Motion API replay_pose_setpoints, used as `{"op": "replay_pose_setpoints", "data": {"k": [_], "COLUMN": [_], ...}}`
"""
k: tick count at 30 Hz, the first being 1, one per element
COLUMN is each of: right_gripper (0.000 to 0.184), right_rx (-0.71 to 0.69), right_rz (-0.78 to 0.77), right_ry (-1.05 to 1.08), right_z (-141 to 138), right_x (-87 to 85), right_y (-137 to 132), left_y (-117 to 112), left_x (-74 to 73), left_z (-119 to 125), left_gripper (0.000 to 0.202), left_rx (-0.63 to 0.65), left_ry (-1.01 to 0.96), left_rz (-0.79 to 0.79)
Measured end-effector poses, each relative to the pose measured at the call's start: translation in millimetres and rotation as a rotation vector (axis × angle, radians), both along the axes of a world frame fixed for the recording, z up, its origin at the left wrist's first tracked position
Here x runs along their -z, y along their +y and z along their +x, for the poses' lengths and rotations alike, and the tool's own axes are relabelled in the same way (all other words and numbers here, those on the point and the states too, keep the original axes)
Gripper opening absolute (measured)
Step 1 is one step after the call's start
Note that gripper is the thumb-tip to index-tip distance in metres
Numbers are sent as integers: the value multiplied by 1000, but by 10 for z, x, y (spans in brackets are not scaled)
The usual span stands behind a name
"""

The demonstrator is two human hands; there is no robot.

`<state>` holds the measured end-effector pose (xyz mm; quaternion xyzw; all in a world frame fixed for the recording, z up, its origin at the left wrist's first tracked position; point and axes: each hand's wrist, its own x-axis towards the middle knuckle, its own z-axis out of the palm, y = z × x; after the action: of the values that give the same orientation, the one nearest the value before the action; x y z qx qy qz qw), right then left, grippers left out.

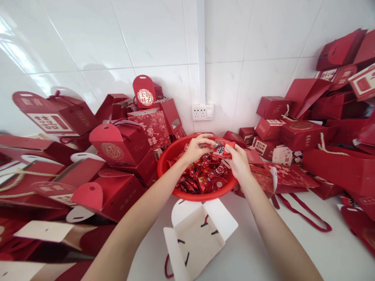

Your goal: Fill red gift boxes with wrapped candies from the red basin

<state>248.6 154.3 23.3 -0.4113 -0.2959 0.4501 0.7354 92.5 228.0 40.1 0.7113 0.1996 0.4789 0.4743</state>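
A small red packet (220, 149) with black and white print is held up over a red plastic basin (202, 198). My right hand (239, 163) pinches the packet at its right end. My left hand (198, 149) has its thumb and fingers closed at the packet's left end. Many red wrapped sweets (202, 177) fill the basin below both hands. In front of the basin, between my forearms, stands an unfolded-top gift box (199, 242) with a white inside. Its flaps spread outward, and dark cord ends show inside.
Red gift boxes (120, 144) are heaped on the left, and another pile of red boxes (301, 134) rises on the right. A red ribbon handle (307, 214) lies on the white tabletop (249, 249). Behind the basin, a wall socket (202, 112) sits on the tiled wall.
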Motion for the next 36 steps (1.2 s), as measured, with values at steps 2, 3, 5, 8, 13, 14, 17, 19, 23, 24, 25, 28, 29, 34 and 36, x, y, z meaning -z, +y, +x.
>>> {"op": "replay_pose_setpoints", "data": {"k": [2, 3, 5, 8, 13, 14, 17, 19, 23, 24, 25, 28, 29, 34, 36], "right_gripper": [27, 27, 28, 30, 30, 30, 28, 26, 23, 23, 22, 22, 22, 21, 21], "right_rx": [0, 0, -2, -2, -7, -8, 1, 18, 53, 56, 57, 50, 49, 47, 46], "right_rz": [5, 10, 28, 62, 78, 78, 79, 84, 83, 81, 80, 74, 74, 80, 82], "right_ry": [-10, -15, -29, -56, -72, -70, -58, -41, 19, 34, 49, 83, 91, 108, 105], "right_z": [2, 3, 8, 23, 36, 33, 24, 26, 47, 53, 57, 62, 60, 48, 44], "right_x": [9, 11, 15, 22, 41, 41, 30, 15, -24, -34, -44, -68, -74, -75, -65], "right_y": [7, 11, 18, 30, 45, 44, 32, 15, -20, -26, -31, -39, -41, -45, -39], "left_y": [2, 4, 5, -12, -77, -91, -119, -121, -85, -79, -80, -143, -186, -445, -507], "left_x": [36, 49, 62, 52, 10, 0, -28, -41, -17, 2, 25, 107, 134, 243, 265], "left_z": [6, 7, 8, 15, 39, 41, 41, 40, 52, 60, 70, 126, 154, 324, 370], "left_gripper": [20, 21, 27, 34, 34, 33, 26, 27, 35, 34, 31, 16, 13, 32, 45], "left_rx": [3, 3, -2, -16, 55, 66, 103, 137, 135, 141, 161, 243, 261, 214, 178], "left_ry": [82, 110, 152, 210, 258, 255, 231, 227, 369, 436, 512, 771, 856, 1157, 1222], "left_rz": [77, 95, 118, 150, 92, 77, 28, -27, -88, -82, -73, -21, 10, 206, 257]}}
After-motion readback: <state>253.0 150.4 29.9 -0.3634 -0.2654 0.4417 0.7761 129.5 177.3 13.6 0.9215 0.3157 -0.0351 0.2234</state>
